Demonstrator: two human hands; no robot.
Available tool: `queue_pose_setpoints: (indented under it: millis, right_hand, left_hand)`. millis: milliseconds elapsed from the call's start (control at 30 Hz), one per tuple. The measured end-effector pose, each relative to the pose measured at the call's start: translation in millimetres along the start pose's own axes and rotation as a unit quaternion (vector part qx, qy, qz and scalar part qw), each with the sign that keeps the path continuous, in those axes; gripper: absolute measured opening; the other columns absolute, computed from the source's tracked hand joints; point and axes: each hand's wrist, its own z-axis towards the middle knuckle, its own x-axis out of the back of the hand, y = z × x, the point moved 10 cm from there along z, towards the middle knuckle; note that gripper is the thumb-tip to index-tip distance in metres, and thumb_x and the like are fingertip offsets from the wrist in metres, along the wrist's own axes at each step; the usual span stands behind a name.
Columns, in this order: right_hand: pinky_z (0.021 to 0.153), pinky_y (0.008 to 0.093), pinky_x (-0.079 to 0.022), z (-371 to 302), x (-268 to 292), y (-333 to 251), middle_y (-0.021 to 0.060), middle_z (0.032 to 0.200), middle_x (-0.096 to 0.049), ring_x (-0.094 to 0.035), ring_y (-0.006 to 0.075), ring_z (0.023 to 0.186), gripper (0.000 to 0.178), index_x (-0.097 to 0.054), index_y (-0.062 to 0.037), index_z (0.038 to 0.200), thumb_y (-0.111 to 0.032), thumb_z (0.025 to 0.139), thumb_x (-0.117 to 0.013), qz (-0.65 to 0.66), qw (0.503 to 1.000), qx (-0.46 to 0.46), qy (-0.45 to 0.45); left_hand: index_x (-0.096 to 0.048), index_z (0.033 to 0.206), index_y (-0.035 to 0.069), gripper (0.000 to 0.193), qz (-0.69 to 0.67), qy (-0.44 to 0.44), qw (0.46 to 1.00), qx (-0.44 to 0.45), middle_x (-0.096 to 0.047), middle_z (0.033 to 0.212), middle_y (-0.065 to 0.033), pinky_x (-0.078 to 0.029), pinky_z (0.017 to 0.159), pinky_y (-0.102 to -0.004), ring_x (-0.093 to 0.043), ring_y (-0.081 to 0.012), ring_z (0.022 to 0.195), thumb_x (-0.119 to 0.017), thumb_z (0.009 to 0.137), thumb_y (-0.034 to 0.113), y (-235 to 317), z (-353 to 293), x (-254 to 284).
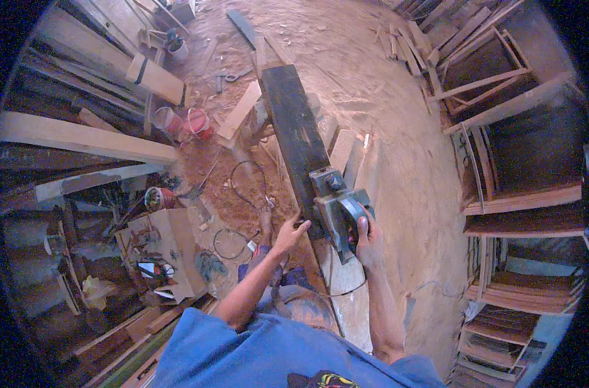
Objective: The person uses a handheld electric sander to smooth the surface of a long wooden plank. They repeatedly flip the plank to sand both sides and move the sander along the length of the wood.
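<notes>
Head view, looking down. A long dark wooden plank (297,132) runs away from the person, raised above the sawdust-covered floor (398,161); its near end is pale, freshly bared wood. A grey electric hand planer (338,210) sits on the plank at the line where dark meets pale. Right hand (368,238): fingers wrapped tight around the planer's rear loop handle. Left hand (290,234): fingers partly spread, tips resting on the plank's left edge just beside the planer. A thin black cable (242,187) loops over the floor left of the plank. Containers: a red plastic bucket (198,123) and a paler round bucket (166,119) stand side by side on the floor, contents too small to tell; a small round tin (157,198) holds something dark, not identifiable; an open cardboard box (168,249) holds mixed small tools and clutter. Timber frames (485,77) lean at right.
</notes>
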Motion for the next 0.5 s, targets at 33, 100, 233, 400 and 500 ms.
queue_pose_setpoints:
  millis: [33, 100, 233, 400, 500]
  right_hand:
    - [0.066, 0.0366, -0.049, 11.7, -5.0, -2.8, 0.0125, 0.082, -0.067, -0.061, 0.0206, 0.069, 0.060, -0.058, -0.0045, 0.137, -0.053, 0.105, -0.042, -0.004, 1.000, 0.009, 0.000]
    - [0.070, 0.0384, -0.050, 39.2, -13.9, -9.6, 0.0153, 0.088, -0.069, -0.063, 0.0235, 0.073, 0.058, -0.058, -0.0040, 0.136, -0.051, 0.105, -0.042, -0.012, 1.000, 0.022, 0.001]
    - [0.056, 0.0275, -0.046, 113.7, -30.9, -41.6, 0.0038, 0.082, -0.062, -0.054, 0.0107, 0.063, 0.051, -0.061, -0.0012, 0.129, -0.044, 0.107, -0.042, -0.055, 0.981, 0.176, 0.055]
    - [0.088, 0.0434, -0.048, 195.2, -70.7, -99.8, 0.0234, 0.109, -0.067, -0.061, 0.0405, 0.102, 0.055, -0.062, 0.0006, 0.126, -0.046, 0.106, -0.041, -0.073, 0.995, 0.072, -0.010]
    - [0.095, 0.0484, -0.048, 240.0, -87.6, -126.1, 0.0285, 0.114, -0.066, -0.062, 0.0472, 0.109, 0.057, -0.063, 0.0016, 0.120, -0.049, 0.105, -0.039, -0.091, 0.990, 0.107, 0.022]
  left_hand:
    - [-0.049, 0.140, -0.008, 0.068, 0.000, 0.006, 1.000, 0.001, -0.066, 0.124, -0.0218, -0.047, 0.100, -0.0364, -0.064, -0.0269, 0.113, -0.066, 0.094, 0.039, -7.0, -0.6, 0.2]
    - [-0.049, 0.140, -0.008, 0.068, 0.000, 0.012, 1.000, 0.004, -0.067, 0.124, -0.0215, -0.047, 0.100, -0.0363, -0.064, -0.0272, 0.113, -0.066, 0.094, 0.038, 6.9, 0.4, 1.6]
    - [-0.048, 0.140, -0.007, 0.064, 0.058, 0.075, 0.994, -0.062, -0.060, 0.134, -0.0231, -0.044, 0.104, -0.0391, -0.059, -0.0318, 0.123, -0.066, 0.094, 0.034, 2.5, -1.5, 5.6]
    - [-0.055, 0.133, -0.004, 0.059, -0.033, -0.008, 0.999, -0.014, -0.059, 0.129, -0.0248, -0.047, 0.100, -0.0399, -0.059, -0.0348, 0.119, -0.066, 0.093, 0.038, 15.6, -0.2, 3.0]
    - [-0.056, 0.130, -0.007, 0.062, -0.056, -0.020, 0.998, 0.012, -0.060, 0.125, -0.0251, -0.048, 0.098, -0.0394, -0.060, -0.0338, 0.116, -0.066, 0.092, 0.041, -7.3, 4.8, -3.9]
